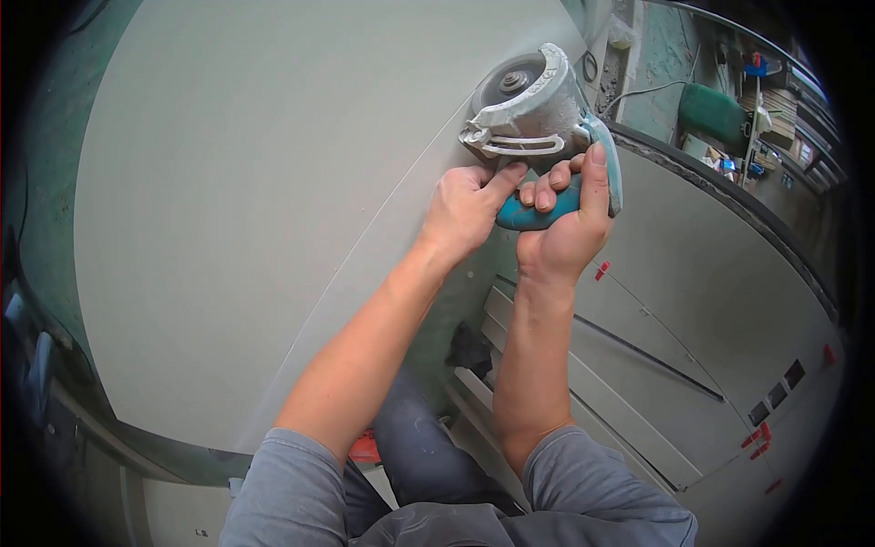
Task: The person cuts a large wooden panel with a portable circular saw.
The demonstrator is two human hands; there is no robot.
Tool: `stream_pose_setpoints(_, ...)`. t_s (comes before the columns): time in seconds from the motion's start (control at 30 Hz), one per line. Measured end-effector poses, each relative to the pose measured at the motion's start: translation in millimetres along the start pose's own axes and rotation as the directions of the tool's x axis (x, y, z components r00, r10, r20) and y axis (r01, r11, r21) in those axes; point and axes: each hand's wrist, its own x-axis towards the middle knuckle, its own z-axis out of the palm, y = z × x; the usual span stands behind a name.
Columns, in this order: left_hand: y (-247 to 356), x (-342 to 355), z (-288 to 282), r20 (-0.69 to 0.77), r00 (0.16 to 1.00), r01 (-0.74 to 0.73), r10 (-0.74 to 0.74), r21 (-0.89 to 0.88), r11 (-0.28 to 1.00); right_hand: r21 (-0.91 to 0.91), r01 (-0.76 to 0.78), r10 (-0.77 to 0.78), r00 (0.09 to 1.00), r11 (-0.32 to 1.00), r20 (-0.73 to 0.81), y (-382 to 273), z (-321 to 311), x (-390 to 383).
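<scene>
Currently, a dusty grey, teal-handled circular saw (540, 111) is gripped by the right hand (570, 232) and curled left hand (463, 208).

The round-guarded hand-held power saw (538, 108) shows dull metal, rough with pale dust; its curved teal handle (527, 218) looks like smooth plastic. The broad pale-grey sheet (246, 201) is smooth and matt. The short grey sleeves (296, 488) are matt cloth.
</scene>
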Motion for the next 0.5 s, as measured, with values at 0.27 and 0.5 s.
stream_pose_setpoints(0.27, -22.0, -9.3, -12.1, 0.029, 0.994, 0.107, -0.108, 0.039, 0.993, -0.013, 0.009, -0.009, 1.0, 1.0, -0.013, 20.1, -13.2, -17.4)
stream_pose_setpoints(0.5, -13.1, -13.9, -15.3, 0.033, 0.994, 0.107, -0.107, -0.006, 0.994, 0.001, 0.003, -0.003, 1.0, 1.0, -0.018, 12.7, -1.6, -20.5)
